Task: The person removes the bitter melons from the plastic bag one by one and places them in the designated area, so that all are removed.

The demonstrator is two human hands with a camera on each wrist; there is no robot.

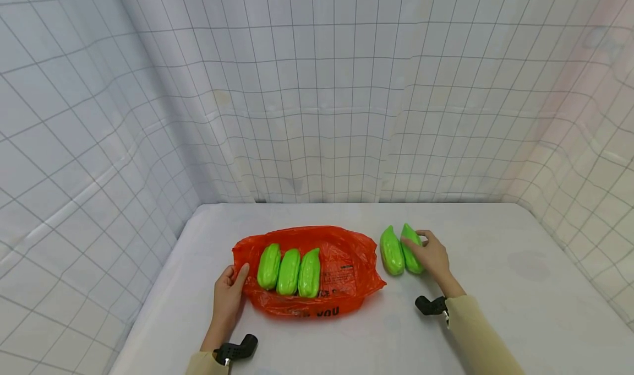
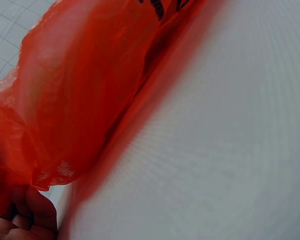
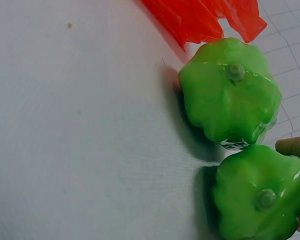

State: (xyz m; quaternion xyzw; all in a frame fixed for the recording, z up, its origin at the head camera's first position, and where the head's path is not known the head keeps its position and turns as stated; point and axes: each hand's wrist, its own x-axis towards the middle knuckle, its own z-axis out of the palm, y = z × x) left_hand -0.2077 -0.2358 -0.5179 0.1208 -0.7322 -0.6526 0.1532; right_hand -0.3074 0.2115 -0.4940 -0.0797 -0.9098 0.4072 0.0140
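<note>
A red plastic bag (image 1: 354, 254) lies spread on the table, with three glossy green ridged gourds (image 1: 288, 271) side by side on it. My left hand (image 1: 229, 295) pinches the bag's left edge; in the left wrist view its curled fingers (image 2: 40, 212) meet the crumpled red plastic. Right of the bag, another green gourd (image 1: 392, 251) lies beside a similar gourd (image 1: 412, 248) that my right hand (image 1: 433, 256) grips, thumb across its top and fingers on its far side. Both show their stem ends in the right wrist view, the held gourd (image 3: 262, 192) nearer.
The white tabletop (image 1: 366, 339) extends around the bag and both arms. White grid-patterned curtains (image 1: 327, 105) hang behind the table and along both sides. Black printed lettering (image 1: 317, 312) shows on the bag's front fold.
</note>
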